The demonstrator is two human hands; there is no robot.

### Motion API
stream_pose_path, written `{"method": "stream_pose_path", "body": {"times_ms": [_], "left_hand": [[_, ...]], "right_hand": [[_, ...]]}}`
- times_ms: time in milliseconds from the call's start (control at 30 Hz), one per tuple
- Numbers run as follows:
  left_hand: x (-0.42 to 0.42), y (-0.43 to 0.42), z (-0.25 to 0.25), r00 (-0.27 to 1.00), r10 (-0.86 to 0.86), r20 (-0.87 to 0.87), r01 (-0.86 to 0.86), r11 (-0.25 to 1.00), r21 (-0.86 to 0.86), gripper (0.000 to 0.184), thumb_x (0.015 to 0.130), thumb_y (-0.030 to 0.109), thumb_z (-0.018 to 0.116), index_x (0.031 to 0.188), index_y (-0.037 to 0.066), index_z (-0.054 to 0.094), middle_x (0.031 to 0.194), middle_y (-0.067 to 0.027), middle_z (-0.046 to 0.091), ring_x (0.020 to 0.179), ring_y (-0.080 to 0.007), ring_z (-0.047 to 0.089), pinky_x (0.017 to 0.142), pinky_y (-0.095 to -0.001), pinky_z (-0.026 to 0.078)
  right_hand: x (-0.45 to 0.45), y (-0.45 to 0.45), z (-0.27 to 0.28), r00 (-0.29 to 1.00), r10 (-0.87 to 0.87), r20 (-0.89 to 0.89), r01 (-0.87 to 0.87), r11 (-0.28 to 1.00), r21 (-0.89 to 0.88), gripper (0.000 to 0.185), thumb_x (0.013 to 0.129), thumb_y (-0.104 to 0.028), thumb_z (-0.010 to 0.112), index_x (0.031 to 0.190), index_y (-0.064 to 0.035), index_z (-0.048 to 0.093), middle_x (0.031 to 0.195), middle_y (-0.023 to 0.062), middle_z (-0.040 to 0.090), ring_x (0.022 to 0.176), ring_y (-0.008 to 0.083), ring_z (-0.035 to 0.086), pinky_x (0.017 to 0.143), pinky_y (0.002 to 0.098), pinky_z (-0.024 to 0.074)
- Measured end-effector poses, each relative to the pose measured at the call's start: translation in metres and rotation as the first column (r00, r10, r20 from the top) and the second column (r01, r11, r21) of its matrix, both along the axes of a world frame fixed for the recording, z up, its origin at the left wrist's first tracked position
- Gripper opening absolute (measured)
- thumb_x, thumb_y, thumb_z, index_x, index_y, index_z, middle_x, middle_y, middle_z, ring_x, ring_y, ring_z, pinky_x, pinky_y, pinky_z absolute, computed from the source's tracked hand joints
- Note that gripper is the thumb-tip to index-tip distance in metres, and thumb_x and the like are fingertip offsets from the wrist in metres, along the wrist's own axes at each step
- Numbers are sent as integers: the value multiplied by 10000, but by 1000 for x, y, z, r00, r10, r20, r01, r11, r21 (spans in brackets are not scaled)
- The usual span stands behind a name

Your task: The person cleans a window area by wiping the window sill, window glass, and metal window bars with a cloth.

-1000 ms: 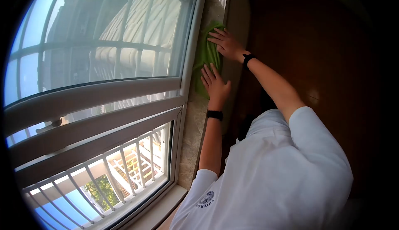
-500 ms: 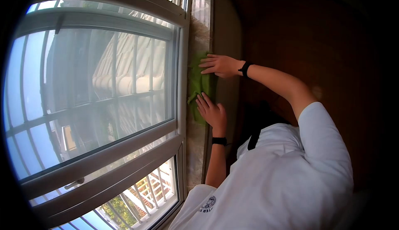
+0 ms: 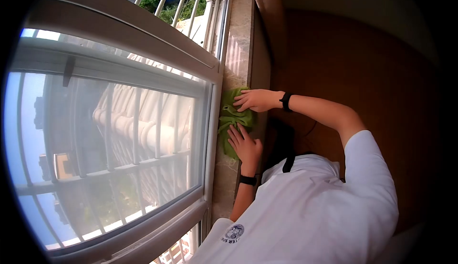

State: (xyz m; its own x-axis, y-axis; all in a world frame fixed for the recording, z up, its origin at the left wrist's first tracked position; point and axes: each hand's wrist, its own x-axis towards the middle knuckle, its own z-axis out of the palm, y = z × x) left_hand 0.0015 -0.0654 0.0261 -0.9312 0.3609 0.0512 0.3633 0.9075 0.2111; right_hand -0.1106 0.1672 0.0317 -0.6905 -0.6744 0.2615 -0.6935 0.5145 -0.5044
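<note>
A green cloth (image 3: pixel 237 117) lies rumpled on the marble windowsill (image 3: pixel 228 183), with folds bunched up between my two hands. On its near part rests my left hand (image 3: pixel 245 145), open, its fingers spread over the fabric. My right hand (image 3: pixel 257 100) lies on the far part, palm down, fingers stretched out and slightly apart. Both hands press on the cloth from above without gripping it. Each wrist has a black band around it.
Along the sill's left side runs a white-framed window (image 3: pixel 214 121) with glass and bars beyond. An open gap with white bars (image 3: pixel 183 1) shows at the top. To the right, below the sill, is a dark brown floor (image 3: pixel 324 59).
The view has shifted, showing more of the sill's far end. My hands are closer together, and the cloth between them has become more bunched. Both hands stay on it.
</note>
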Motion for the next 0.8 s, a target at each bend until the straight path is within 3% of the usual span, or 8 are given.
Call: {"method": "stream_pose_path", "body": {"times_ms": [33,233,333,400,500,600,667,800], "left_hand": [[-11,8,-3,1000,16,11,-16,1000,-5,890,842,204,613,1648,25,282,1701,-301,209,1576,-505,174,1232,-667,205],[-149,108,-29,956,-101,276,-44,879,475,751,931,291,622,1632,140,395,1745,-239,123,1603,-476,54,1267,-635,55],[-195,145,-29,952,-60,299,-95,873,478,664,971,298,604,1602,150,458,1754,-222,106,1610,-460,22,1272,-618,16],[-205,147,-27,933,-98,347,-85,876,475,633,990,270,601,1601,176,463,1755,-221,104,1617,-442,-16,1274,-602,-13],[-196,125,-29,907,-191,376,-21,871,491,592,978,257,625,1559,192,533,1754,-220,111,1620,-439,-7,1276,-606,0],[-191,103,-19,875,-291,387,99,890,445,557,992,299,638,1535,194,565,1759,-201,120,1624,-429,5,1277,-598,6],[-192,124,10,883,-246,400,97,929,357,553,1006,328,627,1538,196,559,1753,-200,148,1621,-432,43,1275,-601,41],[-238,186,14,927,-145,346,32,950,311,588,1039,359,590,1591,191,481,1740,-221,188,1612,-447,108,1272,-590,104]], "right_hand": [[-18,20,-4,998,-65,-7,65,998,-2,512,903,59,560,1367,-122,679,1563,91,539,1513,319,408,1304,486,276],[-146,115,-11,907,-413,78,415,910,-8,608,890,47,478,1428,-169,661,1629,74,474,1562,315,330,1309,527,211],[-162,100,-26,837,-543,71,546,836,-52,514,949,-55,467,1399,-172,685,1632,80,471,1561,308,334,1304,534,211],[-141,93,-20,920,-386,69,387,922,-9,484,959,-62,470,1387,-138,685,1625,92,476,1557,313,343,1298,536,222],[-113,101,-18,979,-181,93,190,976,-103,466,944,-31,495,1377,-75,662,1576,124,525,1537,311,376,1289,533,256],[-136,151,6,986,98,137,-105,993,44,508,908,19,533,1390,-83,653,1584,153,509,1533,345,376,1298,533,241],[-168,187,13,986,105,128,-113,992,54,554,895,41,517,1417,-98,639,1595,134,501,1534,353,372,1294,525,253],[-266,253,-8,994,-106,29,104,992,69,560,928,-17,502,1452,-173,628,1626,129,460,1543,348,360,1283,552,262]]}}
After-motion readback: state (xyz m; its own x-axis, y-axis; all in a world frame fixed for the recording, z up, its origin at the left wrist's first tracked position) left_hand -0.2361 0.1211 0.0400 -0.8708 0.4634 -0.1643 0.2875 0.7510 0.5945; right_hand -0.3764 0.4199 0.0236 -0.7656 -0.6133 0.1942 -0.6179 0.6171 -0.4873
